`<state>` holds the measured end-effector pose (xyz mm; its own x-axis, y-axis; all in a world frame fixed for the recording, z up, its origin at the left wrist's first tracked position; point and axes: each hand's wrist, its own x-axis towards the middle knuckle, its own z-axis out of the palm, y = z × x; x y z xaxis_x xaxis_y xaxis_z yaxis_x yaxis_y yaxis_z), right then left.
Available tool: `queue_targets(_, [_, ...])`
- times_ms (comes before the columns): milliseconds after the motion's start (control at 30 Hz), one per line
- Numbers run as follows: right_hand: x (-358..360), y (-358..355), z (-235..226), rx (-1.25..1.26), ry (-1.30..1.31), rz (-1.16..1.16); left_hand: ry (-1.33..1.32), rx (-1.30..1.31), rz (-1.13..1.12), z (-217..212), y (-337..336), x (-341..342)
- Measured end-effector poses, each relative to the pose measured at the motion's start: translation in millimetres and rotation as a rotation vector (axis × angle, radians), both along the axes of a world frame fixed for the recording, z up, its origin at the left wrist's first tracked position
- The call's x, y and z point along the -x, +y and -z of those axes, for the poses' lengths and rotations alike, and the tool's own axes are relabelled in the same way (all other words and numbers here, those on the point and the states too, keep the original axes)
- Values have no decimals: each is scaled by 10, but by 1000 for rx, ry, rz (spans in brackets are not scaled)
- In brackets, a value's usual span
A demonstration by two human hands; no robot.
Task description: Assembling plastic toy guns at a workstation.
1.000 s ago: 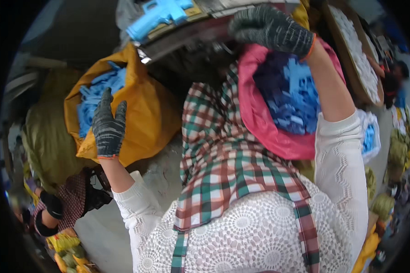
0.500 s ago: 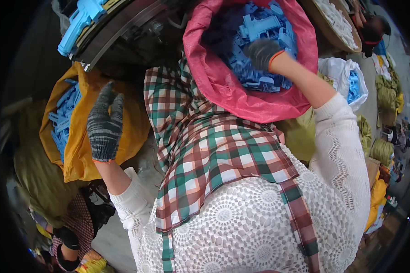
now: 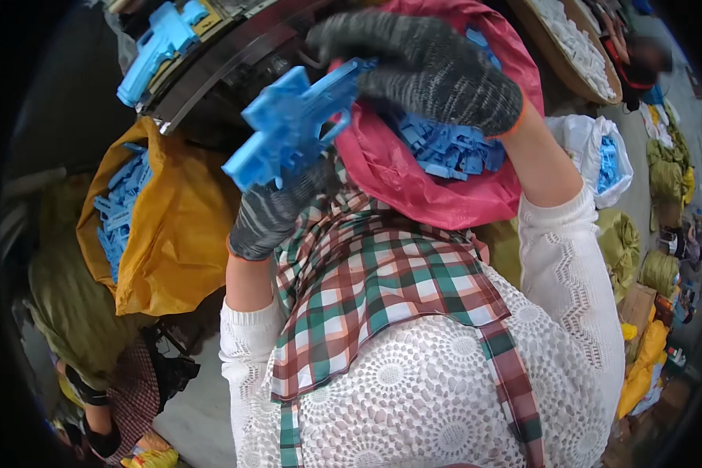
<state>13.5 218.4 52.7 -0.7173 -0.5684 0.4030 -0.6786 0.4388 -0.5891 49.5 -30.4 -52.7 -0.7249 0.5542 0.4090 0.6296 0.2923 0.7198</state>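
A light-blue plastic toy gun [image 3: 292, 125] is held up in front of the plaid apron. From below, my left hand [image 3: 273, 210], in a dark grey knit glove, is closed on it; the toy gun covers most of those fingers. My right hand [image 3: 444, 74], gloved alike, reaches in from the right with thumb and fingers around the toy gun's slim upper end. Beneath the right hand is a pink woven sack [image 3: 437, 203] with many blue toy gun pieces [image 3: 452, 148] inside.
Another blue toy gun [image 3: 160, 51] rests on a machine bench [image 3: 226, 51] at upper left. A yellow sack [image 3: 179, 242] of blue pieces stands left, a white sack [image 3: 577, 140] right. White parts fill a basket [image 3: 600, 86]. Another person [image 3: 129, 398] is at lower left.
My right hand has come up out of the pink sack with a toy gun. My left hand has moved right, from beside the yellow sack, and closed on the toy gun.
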Motion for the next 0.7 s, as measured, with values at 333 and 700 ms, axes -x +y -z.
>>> queue_targets(333, [-309,-323,-133,-287,203,146,398,416,-501,-519,15,171])
queue_targets(700, [11,33,-249,163,-127,140,858,174,-806,-967,-645,1140])
